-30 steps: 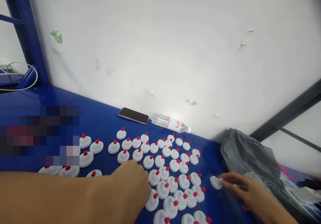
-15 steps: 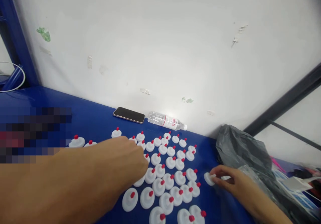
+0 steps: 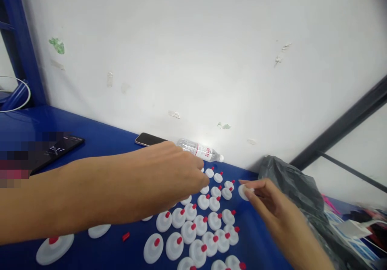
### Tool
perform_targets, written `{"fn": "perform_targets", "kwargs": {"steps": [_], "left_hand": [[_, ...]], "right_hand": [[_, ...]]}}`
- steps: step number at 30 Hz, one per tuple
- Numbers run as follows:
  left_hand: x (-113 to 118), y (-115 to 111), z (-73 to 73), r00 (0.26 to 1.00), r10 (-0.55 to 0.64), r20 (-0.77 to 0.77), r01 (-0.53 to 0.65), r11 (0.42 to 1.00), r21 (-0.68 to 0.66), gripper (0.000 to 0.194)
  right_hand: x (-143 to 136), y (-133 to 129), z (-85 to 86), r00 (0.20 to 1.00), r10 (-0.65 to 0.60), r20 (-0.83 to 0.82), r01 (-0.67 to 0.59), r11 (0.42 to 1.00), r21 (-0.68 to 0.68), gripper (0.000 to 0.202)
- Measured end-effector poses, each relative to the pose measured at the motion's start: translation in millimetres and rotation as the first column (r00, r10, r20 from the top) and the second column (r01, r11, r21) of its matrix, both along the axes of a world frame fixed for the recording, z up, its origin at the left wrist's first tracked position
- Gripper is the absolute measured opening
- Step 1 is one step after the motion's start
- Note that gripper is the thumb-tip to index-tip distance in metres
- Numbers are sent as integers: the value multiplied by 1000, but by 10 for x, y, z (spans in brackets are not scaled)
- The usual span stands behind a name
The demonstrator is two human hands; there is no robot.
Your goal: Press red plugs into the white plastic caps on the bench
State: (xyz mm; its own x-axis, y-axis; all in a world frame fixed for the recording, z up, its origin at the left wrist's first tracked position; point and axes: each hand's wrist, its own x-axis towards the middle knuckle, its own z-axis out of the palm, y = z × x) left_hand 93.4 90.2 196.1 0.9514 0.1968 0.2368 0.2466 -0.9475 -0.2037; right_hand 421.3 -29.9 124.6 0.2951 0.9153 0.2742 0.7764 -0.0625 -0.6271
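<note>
My left hand (image 3: 178,171) reaches across from the left over the rows of white parts. Its fingers are curled downward; their tips and whatever they grip are hidden. My right hand (image 3: 266,197) pinches a white round plastic part (image 3: 243,192) between thumb and fingertips, just right of the rows, and no red tip shows on it. Many similar white discs with red-capped nozzles (image 3: 188,232) stand on the blue table (image 3: 256,237), some partly under my left arm. A loose red cap (image 3: 126,236) lies at the lower left.
Along the wall lie a black phone (image 3: 148,139) and a clear plastic bottle (image 3: 199,150). Another phone (image 3: 57,151) with a lit screen is at left. A grey plastic bag (image 3: 290,185) is at right, beside a white box-like item (image 3: 352,226). A dark bar slants behind it.
My left hand has moved right and farther over the parts. My right hand, still pinching the white part, has moved up and left. The red cap and left phone have come into view.
</note>
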Motion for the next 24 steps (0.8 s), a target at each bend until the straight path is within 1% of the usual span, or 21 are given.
{"fn": "perform_targets", "kwargs": {"steps": [2, 5, 7, 9, 12, 15, 18, 24], "left_hand": [[60, 33, 43, 1000, -17, -1, 17, 999, 38, 41], [93, 82, 37, 999, -15, 34, 13, 999, 51, 27], [101, 95, 9, 999, -33, 22, 31, 998, 60, 26], [110, 87, -25, 998, -53, 19, 51, 997, 65, 30], [117, 63, -89, 994, -85, 63, 81, 995, 65, 38], [98, 58, -168, 984, -121, 128, 115, 992, 54, 43], [72, 76, -226, 974, -128, 187, 120, 991, 52, 45], [88, 97, -224, 976, -121, 181, 113, 992, 53, 47]], "right_hand": [[-264, 34, 15, 996, 53, 71, -55, 998, 35, 40], [-676, 69, -2, 981, 148, 126, -167, 974, 153, 32], [-906, 78, -29, 983, 152, 107, -174, 955, 240, 38], [-1058, 79, -50, 982, 152, 111, -177, 946, 273, 48], [-1130, 74, -55, 976, 163, 148, -199, 939, 280, 51], [-1100, 67, -34, 971, 164, 172, -208, 937, 282, 50], [-1068, 59, -20, 972, 149, 183, -198, 936, 291, 50], [-1096, 52, -31, 983, 138, 118, -169, 929, 328, 51]]}}
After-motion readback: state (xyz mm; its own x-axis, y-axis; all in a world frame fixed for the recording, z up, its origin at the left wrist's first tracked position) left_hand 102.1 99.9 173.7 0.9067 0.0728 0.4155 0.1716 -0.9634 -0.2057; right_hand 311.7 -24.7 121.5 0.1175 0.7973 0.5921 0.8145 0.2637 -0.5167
